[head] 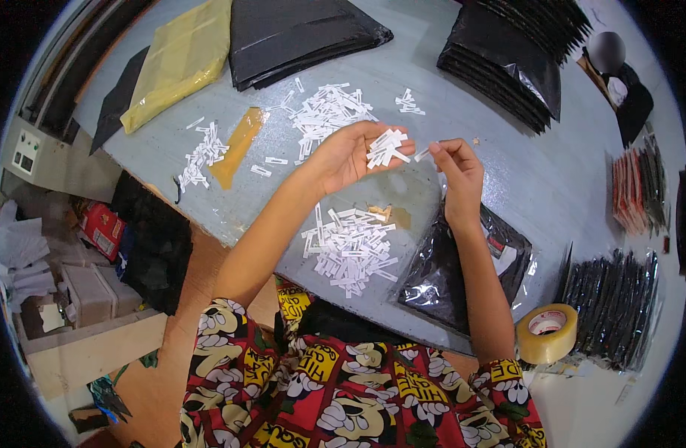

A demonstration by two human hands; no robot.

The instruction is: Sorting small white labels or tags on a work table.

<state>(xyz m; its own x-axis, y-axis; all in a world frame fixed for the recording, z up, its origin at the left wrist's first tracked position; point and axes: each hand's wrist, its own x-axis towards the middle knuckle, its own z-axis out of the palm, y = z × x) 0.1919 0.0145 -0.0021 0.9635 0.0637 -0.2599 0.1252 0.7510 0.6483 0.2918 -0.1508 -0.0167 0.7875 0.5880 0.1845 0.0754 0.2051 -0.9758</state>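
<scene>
Palm up, my left hand (348, 154) holds a small heap of white printed labels (385, 147). Just to its right, my right hand (459, 173) pinches a single white label (422, 155) between thumb and fingertips. Beyond my left hand lies a large pile of similar labels (332, 109), with a few labels (410, 103) scattered to its right. Another pile of labels (351, 252) sits near the table edge in front of me, and a smaller pile (204, 154) lies at the left. A clear plastic packet with dark contents (432, 274) lies partly beneath my right forearm.
A yellow plastic package (178, 61), a stack of black plastic packets (304, 39) and another black stack (500, 67) line the table's far side. Brown tape (239, 148) sticks to the tabletop. At right are a clear tape roll (547, 334), packed black packets (612, 311) and a person (628, 95).
</scene>
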